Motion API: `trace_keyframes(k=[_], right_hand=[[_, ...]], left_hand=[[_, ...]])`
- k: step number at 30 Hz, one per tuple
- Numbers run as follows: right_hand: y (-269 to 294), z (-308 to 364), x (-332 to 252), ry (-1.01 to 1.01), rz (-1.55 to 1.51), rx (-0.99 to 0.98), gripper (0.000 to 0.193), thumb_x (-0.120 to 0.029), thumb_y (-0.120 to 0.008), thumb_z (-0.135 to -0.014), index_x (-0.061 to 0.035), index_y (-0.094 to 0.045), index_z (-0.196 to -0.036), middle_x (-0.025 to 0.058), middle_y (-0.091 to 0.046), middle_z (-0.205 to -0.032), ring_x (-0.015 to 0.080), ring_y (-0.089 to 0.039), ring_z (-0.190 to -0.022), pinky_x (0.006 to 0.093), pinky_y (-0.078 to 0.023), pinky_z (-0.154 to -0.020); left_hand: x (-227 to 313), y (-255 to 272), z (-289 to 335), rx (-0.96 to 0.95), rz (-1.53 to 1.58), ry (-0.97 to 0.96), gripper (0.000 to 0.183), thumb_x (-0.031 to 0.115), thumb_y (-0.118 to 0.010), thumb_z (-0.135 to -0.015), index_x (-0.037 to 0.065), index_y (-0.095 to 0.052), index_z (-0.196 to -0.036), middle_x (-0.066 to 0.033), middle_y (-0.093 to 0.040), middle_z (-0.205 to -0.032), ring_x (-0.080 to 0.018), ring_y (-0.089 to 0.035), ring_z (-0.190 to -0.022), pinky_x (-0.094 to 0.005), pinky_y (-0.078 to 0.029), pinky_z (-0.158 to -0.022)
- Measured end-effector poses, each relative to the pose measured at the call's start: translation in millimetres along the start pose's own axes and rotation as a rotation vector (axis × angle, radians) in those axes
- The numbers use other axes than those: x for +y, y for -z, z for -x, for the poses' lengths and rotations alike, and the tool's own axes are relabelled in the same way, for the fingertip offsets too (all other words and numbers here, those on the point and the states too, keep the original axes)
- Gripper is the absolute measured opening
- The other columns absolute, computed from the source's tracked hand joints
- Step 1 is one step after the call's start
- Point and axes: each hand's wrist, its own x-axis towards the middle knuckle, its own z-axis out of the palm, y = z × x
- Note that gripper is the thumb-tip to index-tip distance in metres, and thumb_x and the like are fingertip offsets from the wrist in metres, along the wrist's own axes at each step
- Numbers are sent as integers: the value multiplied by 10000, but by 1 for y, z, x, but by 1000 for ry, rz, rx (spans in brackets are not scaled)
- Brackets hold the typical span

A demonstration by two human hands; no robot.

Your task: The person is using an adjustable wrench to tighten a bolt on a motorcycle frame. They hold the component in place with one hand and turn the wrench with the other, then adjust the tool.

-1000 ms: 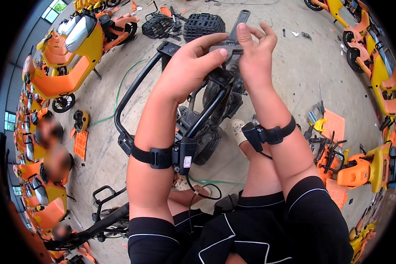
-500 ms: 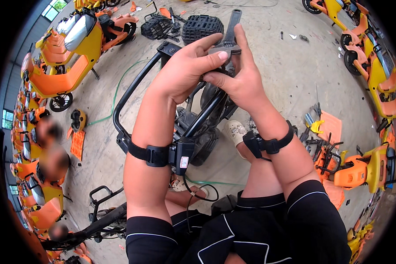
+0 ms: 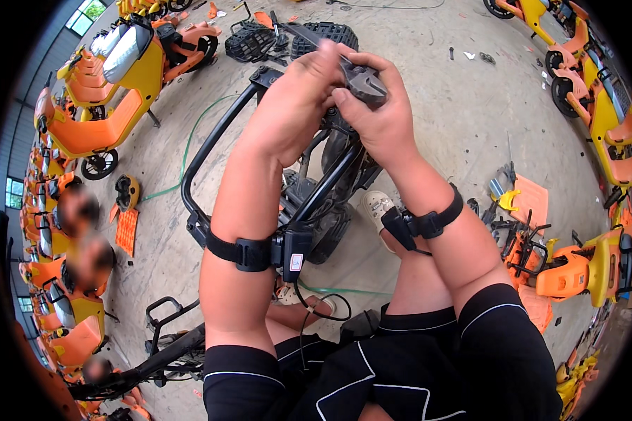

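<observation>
An adjustable wrench point(image 3: 366, 83) is between my hands, its dark jaw end toward me and its handle slanting away to the upper left. My right hand point(image 3: 383, 116) grips the jaw end, thumb on the near side and index finger curled over the far side. My left hand point(image 3: 295, 102) closes around the wrench's handle near the head. Its thumb is raised and smeared by motion, and its other fingers are mostly hidden. Just below both hands stands a stripped black scooter frame point(image 3: 207, 144) with bent tubes and a dark wheel point(image 3: 330, 235). The spot under my fingers is covered.
Black plastic baskets point(image 3: 249, 43) and loose parts lie beyond the frame. Yellow and orange scooters point(image 3: 112, 105) line the left, more point(image 3: 600, 133) the right. Orange panels point(image 3: 528, 200) and scraps litter the right floor. A green hose point(image 3: 182, 165) crosses the floor; another black frame point(image 3: 168, 351) is lower left.
The wrench has turned from upright to slanting up-left, its jaw end now lower right. My left thumb has lifted off the jaw, and my right fingers have curled around it.
</observation>
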Motion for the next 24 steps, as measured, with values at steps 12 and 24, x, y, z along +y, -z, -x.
trace_keyframes(k=[12, 24], right_hand=[[22, -11, 0, -39, -111, -230, 652, -279, -757, -787, -65, -531, -1360, 214, -512, -1506, 266, -555, -1315, 393, -466, -1062], [18, -16, -10, -196, -212, -334, 841, -439, -701, -795, 1, -474, -1476, 239, -587, -1408, 236, -598, -1248, 335, -452, -1068]], left_hand=[[6, 36, -13, 296, 666, -230, 784, 638, -216, -1062, -24, -491, -1378, -144, -582, -1164, -268, -567, -1023, -436, -480, -938], [0, 51, -9, -181, 720, -190, 631, 539, -348, -1083, 97, -649, -748, 11, -458, -591, -140, -413, -470, -312, -374, -520]])
